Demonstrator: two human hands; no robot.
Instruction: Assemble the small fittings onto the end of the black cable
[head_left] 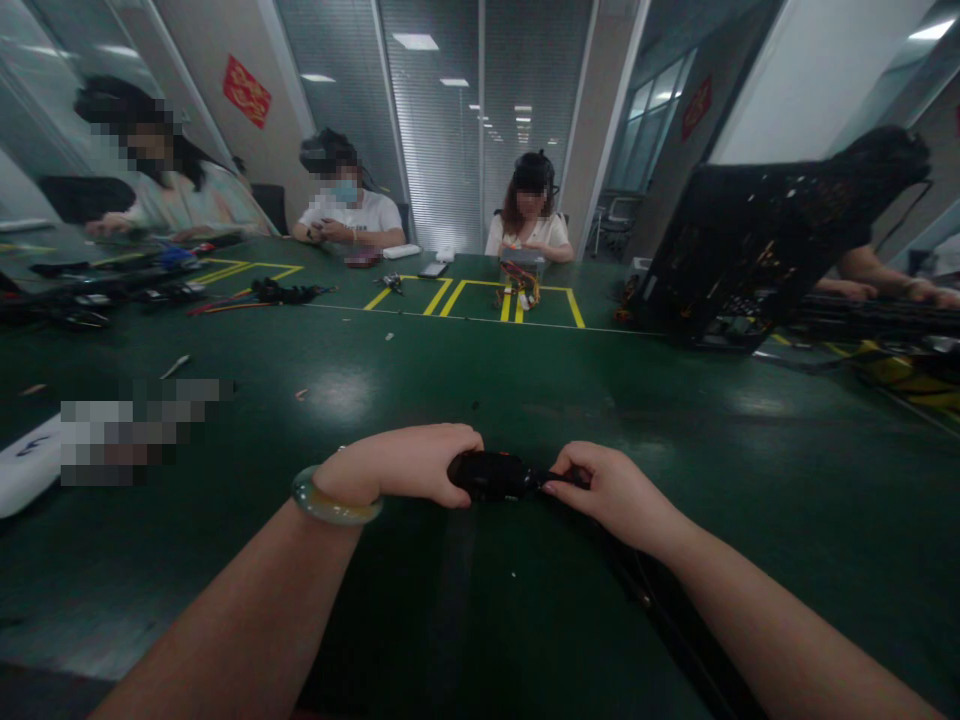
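Note:
A black, rounded, elongated device [501,476] with a small red mark is held low over the green table, in front of me. My left hand [433,463], with a bangle [337,498] at its wrist, is closed around the device's left end. At its right end a thin black cord [553,479] comes out, and the fingers of my right hand [619,488] pinch it. A dark cable [646,596] runs from beneath my right hand toward the lower right. The exact kind of device is too dark to make out.
A white object [30,465] lies at the left on the green table [337,560]. Far left are black parts and cables [281,292]. A black computer case [712,250] stands at the right. Several people sit around the table; a phone [433,270] and coloured wires [525,285] lie across from me.

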